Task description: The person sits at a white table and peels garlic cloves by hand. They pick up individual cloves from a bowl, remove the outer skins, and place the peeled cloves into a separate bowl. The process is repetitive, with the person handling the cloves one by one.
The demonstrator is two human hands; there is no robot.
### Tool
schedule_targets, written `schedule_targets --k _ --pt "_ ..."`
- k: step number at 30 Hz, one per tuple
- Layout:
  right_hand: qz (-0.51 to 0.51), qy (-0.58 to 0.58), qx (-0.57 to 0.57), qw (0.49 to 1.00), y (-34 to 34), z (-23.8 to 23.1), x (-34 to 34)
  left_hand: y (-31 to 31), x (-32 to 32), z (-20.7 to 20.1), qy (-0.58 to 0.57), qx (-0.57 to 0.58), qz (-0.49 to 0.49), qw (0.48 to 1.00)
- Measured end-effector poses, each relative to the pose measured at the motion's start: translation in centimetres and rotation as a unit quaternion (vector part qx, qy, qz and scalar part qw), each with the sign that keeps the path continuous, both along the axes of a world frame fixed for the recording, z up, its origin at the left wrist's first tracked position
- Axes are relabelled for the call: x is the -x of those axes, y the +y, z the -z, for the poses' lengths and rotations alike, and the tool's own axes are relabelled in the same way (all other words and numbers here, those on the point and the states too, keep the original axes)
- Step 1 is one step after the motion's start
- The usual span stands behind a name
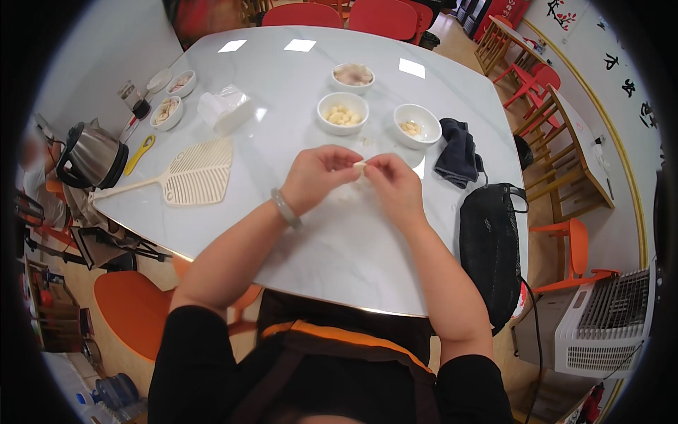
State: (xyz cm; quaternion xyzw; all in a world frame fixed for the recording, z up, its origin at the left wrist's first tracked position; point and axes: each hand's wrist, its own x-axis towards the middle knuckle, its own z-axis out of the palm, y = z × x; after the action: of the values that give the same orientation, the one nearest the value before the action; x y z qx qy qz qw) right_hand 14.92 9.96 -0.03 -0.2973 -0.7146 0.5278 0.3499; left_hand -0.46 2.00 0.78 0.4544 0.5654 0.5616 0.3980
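Item in work: a small pale clove (361,166), apparently garlic, held above the surface (339,261) at the centre of the scene, on the near side of the bowls.

Left hand (313,177): thumb and index finger pinching the clove from the left, remaining fingers curled. Right hand (397,189): thumb and index meeting the same piece from the right, tips nearly touching those opposite. The fingertips cover most of the clove; cannot tell whether any skin clings to it.

Surroundings: middle bowl (343,129) just beyond the hands, carrying similar pale cloves (342,115). Far bowl (353,90) behind it, heaped with whitish, partly purplish pieces, too blurred to identify surely. Right bowl (418,142), with a few small yellowish bits at its bottom. Dark cloth (455,153) just right of that bowl.

Handling estimate: very light, firm yet able to bruise or nick under a hard nail. A bare, moist face would probably be slippery; any dry skin would be papery and tear easily. Best hold: a light pinch across the plump middle with one hand, leaving an end exposed for the other thumb.
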Motion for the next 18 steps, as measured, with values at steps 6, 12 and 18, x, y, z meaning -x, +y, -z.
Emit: schedule_targets --k 6,12,18 --pt "-0.011 0.025 -0.029 0.999 -0.2 0.4 0.1 -0.1 0.2 -0.1 -0.053 0.0 0.007 0.999" --pt "0.032 0.022 -0.222 0.974 -0.5 0.4 0.4 0.0 -0.1 0.2 -0.01 -0.009 -0.002 1.0" --pt "0.041 0.039 -0.246 0.968 -0.5 1.0 0.6 -0.2 -0.6 0.6 0.161 -0.026 -0.03 0.986"
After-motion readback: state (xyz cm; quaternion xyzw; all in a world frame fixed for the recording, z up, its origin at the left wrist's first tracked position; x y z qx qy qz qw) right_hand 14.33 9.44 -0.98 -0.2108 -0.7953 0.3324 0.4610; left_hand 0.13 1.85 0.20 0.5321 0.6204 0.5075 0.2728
